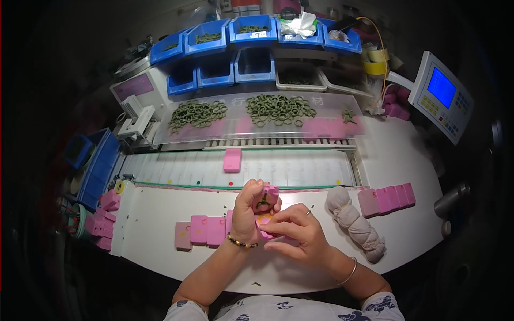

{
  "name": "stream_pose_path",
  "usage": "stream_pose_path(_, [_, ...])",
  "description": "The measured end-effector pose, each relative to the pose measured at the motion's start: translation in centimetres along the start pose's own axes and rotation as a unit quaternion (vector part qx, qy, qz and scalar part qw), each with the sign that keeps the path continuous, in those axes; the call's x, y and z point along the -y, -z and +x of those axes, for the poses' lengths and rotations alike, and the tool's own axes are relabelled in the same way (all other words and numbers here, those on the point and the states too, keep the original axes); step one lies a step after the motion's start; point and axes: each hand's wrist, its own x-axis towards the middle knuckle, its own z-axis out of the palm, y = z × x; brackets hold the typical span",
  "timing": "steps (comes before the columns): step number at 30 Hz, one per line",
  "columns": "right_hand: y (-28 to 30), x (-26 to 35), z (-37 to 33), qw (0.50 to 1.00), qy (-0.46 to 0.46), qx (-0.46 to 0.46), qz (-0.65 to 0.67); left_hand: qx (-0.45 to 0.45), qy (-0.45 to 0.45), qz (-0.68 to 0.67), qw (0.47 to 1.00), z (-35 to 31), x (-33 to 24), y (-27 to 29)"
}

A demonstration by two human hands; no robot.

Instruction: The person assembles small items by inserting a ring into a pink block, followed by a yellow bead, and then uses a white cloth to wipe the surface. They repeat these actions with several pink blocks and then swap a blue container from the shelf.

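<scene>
Near the middle of the white worktop, my left hand (246, 216) is wrapped round a pink rubber mould (272, 191), which is spread open into two parts. A dark green shape shows in its upper part, and yellow-orange marks lie in the lower one. My right hand (301, 231) grips the lower part from the right, its index and middle fingers lying on the inner face and its thumb below. Whether a loose piece sits under those fingertips I cannot tell. Beside my left wrist stands a row of closed pink moulds (199, 231), partly hidden by the hand.
A knotted beige cloth (354, 224) and more pink moulds (368, 202) lie to the right. One pink mould (232, 160) sits on the white track. Beyond, green rings (278, 109) cover a clear shelf under blue bins (254, 65). A control panel (443, 88) overhangs the right.
</scene>
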Motion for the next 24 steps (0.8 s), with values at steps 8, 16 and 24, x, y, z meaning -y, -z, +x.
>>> stream_pose_path(8, [-0.1, 0.3, 0.3, 0.993, -0.074, -0.091, 0.029, -0.009, -0.027, 0.073, 0.997, -0.4, 1.1, 0.1])
stream_pose_path(16, [0.1, 0.1, 0.2, 0.991, -0.120, -0.051, -0.013, 0.010, -0.056, 0.091, 0.994, -0.8, 1.9, 0.4])
stream_pose_path(24, [0.1, 0.4, 0.1, 0.997, -0.015, -0.054, -0.045, -0.063, -0.017, 0.041, 0.997, 0.2, 1.4, 1.9])
